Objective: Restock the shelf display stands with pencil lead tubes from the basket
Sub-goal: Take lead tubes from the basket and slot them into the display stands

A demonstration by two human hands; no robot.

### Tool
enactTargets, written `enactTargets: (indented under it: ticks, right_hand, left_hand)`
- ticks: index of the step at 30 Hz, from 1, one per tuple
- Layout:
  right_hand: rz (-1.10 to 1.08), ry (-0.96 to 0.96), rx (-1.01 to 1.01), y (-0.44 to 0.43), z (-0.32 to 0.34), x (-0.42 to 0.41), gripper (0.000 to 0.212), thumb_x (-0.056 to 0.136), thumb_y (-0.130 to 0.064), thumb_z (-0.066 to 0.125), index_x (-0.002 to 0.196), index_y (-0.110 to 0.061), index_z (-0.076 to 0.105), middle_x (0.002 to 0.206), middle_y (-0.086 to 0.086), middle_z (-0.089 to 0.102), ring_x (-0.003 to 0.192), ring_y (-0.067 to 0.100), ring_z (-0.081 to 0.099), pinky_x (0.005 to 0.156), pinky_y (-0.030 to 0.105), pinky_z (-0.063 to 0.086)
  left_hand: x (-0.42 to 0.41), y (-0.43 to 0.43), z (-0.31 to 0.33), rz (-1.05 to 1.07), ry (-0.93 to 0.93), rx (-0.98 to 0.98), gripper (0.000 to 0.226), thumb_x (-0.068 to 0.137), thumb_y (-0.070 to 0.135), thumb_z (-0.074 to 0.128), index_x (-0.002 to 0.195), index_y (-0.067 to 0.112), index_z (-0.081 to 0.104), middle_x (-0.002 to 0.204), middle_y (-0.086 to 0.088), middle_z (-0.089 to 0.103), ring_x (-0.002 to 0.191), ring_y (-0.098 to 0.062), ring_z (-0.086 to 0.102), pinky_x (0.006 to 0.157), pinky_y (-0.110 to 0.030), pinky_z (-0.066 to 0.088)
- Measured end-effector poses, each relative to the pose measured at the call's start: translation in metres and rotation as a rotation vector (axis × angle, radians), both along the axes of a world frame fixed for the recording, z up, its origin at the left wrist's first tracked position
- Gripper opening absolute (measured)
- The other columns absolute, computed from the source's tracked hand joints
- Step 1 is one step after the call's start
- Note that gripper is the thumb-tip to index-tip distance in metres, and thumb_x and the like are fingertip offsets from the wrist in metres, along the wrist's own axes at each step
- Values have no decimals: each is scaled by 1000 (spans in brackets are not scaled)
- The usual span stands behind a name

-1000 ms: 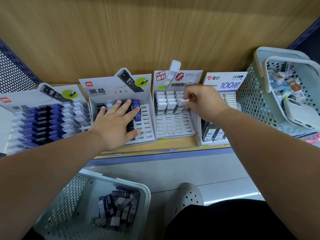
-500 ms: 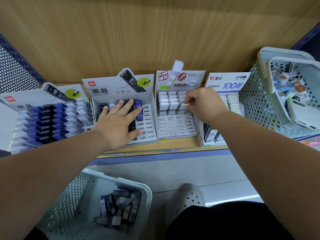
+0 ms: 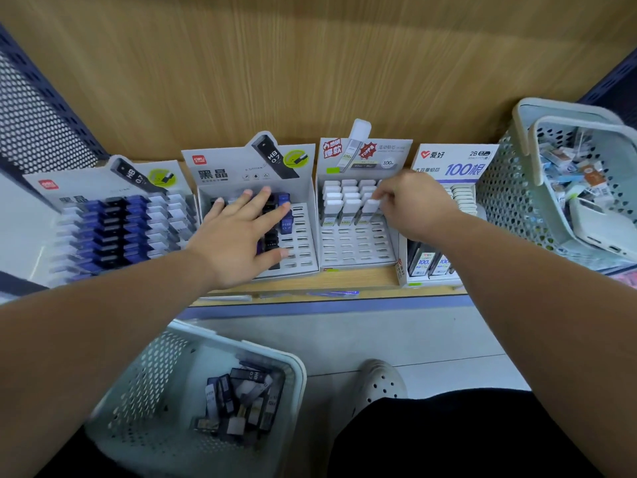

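- Hardly anything has moved since a second ago: the left hand (image 3: 241, 236) stays spread over the same stand. The right hand (image 3: 417, 208) is still at the right-hand column of the white stand, its tube seemingly a touch deeper.
- Left grip is released, with fingers straight and flat, pressing on the dark lead tubes (image 3: 270, 240) in the HB stand (image 3: 305, 246) left of centre. I judge this seats the tubes level and keeps the light card stand from sliding.
- Right grip is pinched on the cap of a white-capped lead tube (image 3: 369, 205). The tube is held upright so it drops straight into its slot in the white stand (image 3: 358, 251) at centre frame, whose front rows are still bare slots.
- Supply sits in the floor basket (image 3: 241, 350) at lower left, which holds a loose heap of dark tubes (image 3: 238, 398). Restocking looks far from finished.
- At the right edge, a second basket (image 3: 510, 201) rests on the shelf (image 3: 362, 282), holding mixed packets.
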State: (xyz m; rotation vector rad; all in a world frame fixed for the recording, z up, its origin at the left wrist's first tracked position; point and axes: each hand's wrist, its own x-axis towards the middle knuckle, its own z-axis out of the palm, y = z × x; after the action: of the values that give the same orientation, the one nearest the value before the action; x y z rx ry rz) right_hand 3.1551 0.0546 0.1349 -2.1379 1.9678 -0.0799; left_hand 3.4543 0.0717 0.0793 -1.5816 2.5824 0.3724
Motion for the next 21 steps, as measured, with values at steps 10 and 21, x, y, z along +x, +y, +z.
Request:
enactTargets:
  ticks: [10, 21]
  right_hand:
    - [145, -212, 98, 71, 10, 71, 12, 93, -30, 70, 99, -20, 74, 84, -3, 69, 81, 17, 62, 74, 29, 46]
    - [-142, -162, 510, 170, -113, 148, 53, 95, -46, 64, 141, -23, 51, 138, 10, 48, 113, 30, 58, 100, 34, 45]
  left_hand:
    - [102, 58, 33, -131, 29, -149, 57, 92, 54, 57, 137, 19, 57, 140, -11, 54, 123, -37, 51, 102, -51, 42]
    - [216, 177, -26, 234, 82, 193, 45, 83, 42, 75, 121, 21, 65, 107, -1, 65, 94, -22, 62, 85, -35, 51]
